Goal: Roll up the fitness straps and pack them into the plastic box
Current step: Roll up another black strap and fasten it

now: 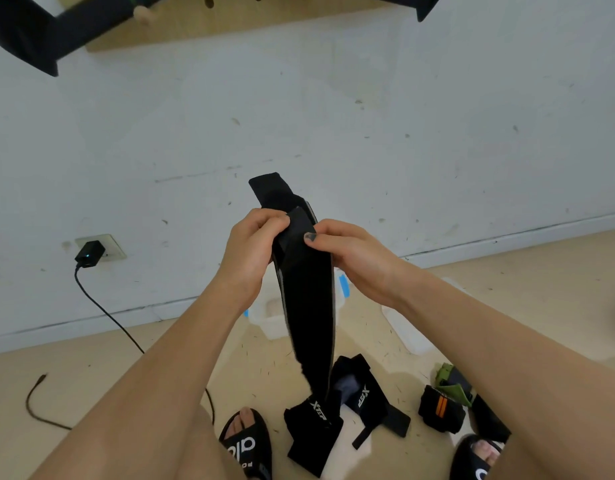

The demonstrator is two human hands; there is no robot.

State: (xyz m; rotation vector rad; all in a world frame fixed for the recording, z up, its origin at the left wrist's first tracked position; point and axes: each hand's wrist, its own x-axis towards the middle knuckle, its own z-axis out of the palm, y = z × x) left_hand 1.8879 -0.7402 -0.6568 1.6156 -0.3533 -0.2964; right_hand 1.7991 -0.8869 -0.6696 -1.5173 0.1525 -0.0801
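A black charger (pixel 89 253) is sitting in a white wall socket (pixel 107 247), its dark cable (pixel 108 317) trailing across what looks like beige flooring (pixel 91 368).

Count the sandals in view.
2. One black sandal is on the foot at bottom centre-left; the other at bottom right, partly hidden by the right forearm.

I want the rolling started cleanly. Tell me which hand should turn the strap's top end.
Probably the left hand: it pinches the folded top flap of the black strap, while the right hand grips the edge lower down, steadying it.
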